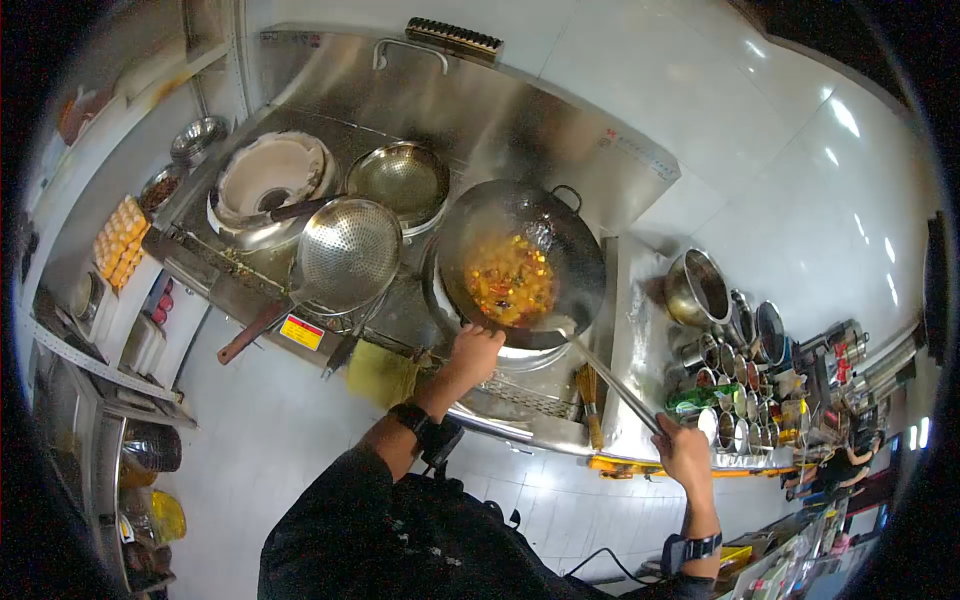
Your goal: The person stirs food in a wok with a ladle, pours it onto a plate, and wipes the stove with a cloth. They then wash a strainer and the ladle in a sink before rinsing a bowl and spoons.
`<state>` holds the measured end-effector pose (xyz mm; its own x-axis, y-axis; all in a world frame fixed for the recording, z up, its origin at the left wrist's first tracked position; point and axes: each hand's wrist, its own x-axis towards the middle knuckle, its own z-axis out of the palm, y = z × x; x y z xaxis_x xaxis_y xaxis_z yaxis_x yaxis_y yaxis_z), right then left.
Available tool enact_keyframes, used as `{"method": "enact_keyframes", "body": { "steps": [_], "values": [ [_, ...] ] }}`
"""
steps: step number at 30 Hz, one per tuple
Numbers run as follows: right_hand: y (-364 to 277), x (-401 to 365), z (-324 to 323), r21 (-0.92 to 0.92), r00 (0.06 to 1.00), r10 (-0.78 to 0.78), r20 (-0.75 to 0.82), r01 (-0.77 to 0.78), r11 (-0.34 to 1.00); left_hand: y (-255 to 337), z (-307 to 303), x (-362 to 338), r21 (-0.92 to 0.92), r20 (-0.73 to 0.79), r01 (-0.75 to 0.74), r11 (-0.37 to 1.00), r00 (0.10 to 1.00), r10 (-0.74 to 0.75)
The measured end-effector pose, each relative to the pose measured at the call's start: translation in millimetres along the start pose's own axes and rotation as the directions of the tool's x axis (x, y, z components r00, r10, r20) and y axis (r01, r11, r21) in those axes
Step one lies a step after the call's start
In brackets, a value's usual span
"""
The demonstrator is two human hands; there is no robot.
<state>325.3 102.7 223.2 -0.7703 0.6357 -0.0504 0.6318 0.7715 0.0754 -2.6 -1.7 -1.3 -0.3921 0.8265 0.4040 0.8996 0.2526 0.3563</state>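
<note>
In the head view, a dark wok (500, 215) is seen seated on the burner towards the right end of the steel range (520, 110); it is filled with orange and yellow food (508, 280). The wok's near rim is gripped by the left hand (475, 350), its fingers curled shut over the edge; the part held is hidden beneath them. The far end of a long ladle (610, 380) is clasped by the right hand (685, 450), fingers wrapped tight around the handle; the other end is laid at the wok's near rim, just beside the left hand.

A perforated strainer (348, 252) is rested at the middle of the range, left of the wok; a yellow cloth (380, 372) is draped over the front edge. A steel pot (697, 288) and seasoning tins (745, 400) are crowded on the worktop by the right edge.
</note>
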Motion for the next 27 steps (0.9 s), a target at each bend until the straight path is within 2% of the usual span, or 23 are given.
{"method": "enact_keyframes", "body": {
  "steps": [2, 6, 8, 9, 11, 12, 15, 16, 19, 20, 21, 22, 23, 25, 27],
  "values": [
    [-8.3, -11.7, -7.0, -0.031, 0.998, 0.020, 0.056, -0.018, 0.999, 1.7, 0.9, -3.1, -0.003, -0.002, -0.005, 1.000, 1.000, 0.005],
    [-19.0, 3.5, 35.1, -0.016, 0.994, -0.054, 0.098, 0.055, 0.998, 1.2, 1.5, -1.8, 0.010, -0.003, -0.010, 1.000, 1.000, 0.010],
    [-9.9, 33.7, 90.6, 0.066, 0.995, -0.066, 0.073, 0.062, 0.996, -2.1, 4.4, -1.7, 0.027, -0.005, -0.031, 0.999, 1.000, 0.031],
    [-25.3, 55.0, 94.4, 0.114, 0.994, -0.009, 0.108, -0.003, 0.993, -2.7, 1.9, 1.7, 0.030, 0.023, -0.024, 0.999, 0.999, 0.024],
    [-34.6, 100.2, 124.1, 0.157, 0.999, -0.004, 0.038, -0.002, 0.988, 0.3, -0.9, 0.6, 0.027, 0.085, -0.002, 1.000, 0.996, -0.001],
    [-29.3, 125.5, 150.6, 0.154, 0.998, -0.041, -0.037, 0.046, 0.987, -1.4, 2.1, -0.3, 0.072, 0.097, -0.014, 0.997, 0.995, 0.007],
    [-54.0, 137.9, 129.8, 0.200, 0.995, 0.027, -0.091, -0.008, 0.980, 17.3, -47.7, 2.0, 0.013, 0.140, -0.061, 0.998, 0.988, 0.058],
    [-53.4, 129.0, 119.6, 0.205, 0.995, 0.031, -0.096, -0.011, 0.979, 18.2, -52.7, 2.3, -0.011, 0.071, -0.077, 0.997, 0.994, 0.078],
    [-34.7, 77.9, 66.1, 0.231, 0.994, 0.064, -0.090, -0.042, 0.972, 14.9, -33.5, 4.5, -0.054, 0.047, -0.071, 0.996, 0.996, 0.074],
    [-28.1, 62.2, 48.5, 0.223, 0.996, 0.070, -0.051, -0.057, 0.973, 12.7, -19.8, 1.1, -0.020, 0.041, -0.052, 0.998, 0.998, 0.053],
    [-17.0, 46.1, 37.9, 0.196, 0.997, -0.021, -0.077, 0.036, 0.980, 7.4, -3.9, -2.5, 0.014, 0.031, -0.033, 0.999, 0.999, 0.032],
    [-14.8, 30.4, 23.6, 0.162, 1.000, 0.010, -0.012, -0.008, 0.987, 8.5, 0.6, -3.2, 0.047, 0.019, -0.011, 0.999, 1.000, 0.010],
    [-8.4, 15.4, 17.7, 0.091, 0.999, -0.027, -0.027, 0.029, 0.995, 8.8, 5.3, -0.6, 0.043, 0.034, -0.013, 0.999, 0.999, 0.011],
    [-11.0, -5.7, -1.9, 0.127, 0.999, -0.053, 0.012, 0.051, 0.991, 9.8, 4.8, 0.2, 0.038, 0.084, -0.012, 0.999, 0.996, 0.009],
    [-15.2, -15.7, -4.5, 0.073, 0.997, -0.022, 0.073, 0.016, 0.997, 9.2, 6.6, -1.8, 0.025, 0.059, -0.009, 1.000, 0.998, 0.007]
  ]
}}
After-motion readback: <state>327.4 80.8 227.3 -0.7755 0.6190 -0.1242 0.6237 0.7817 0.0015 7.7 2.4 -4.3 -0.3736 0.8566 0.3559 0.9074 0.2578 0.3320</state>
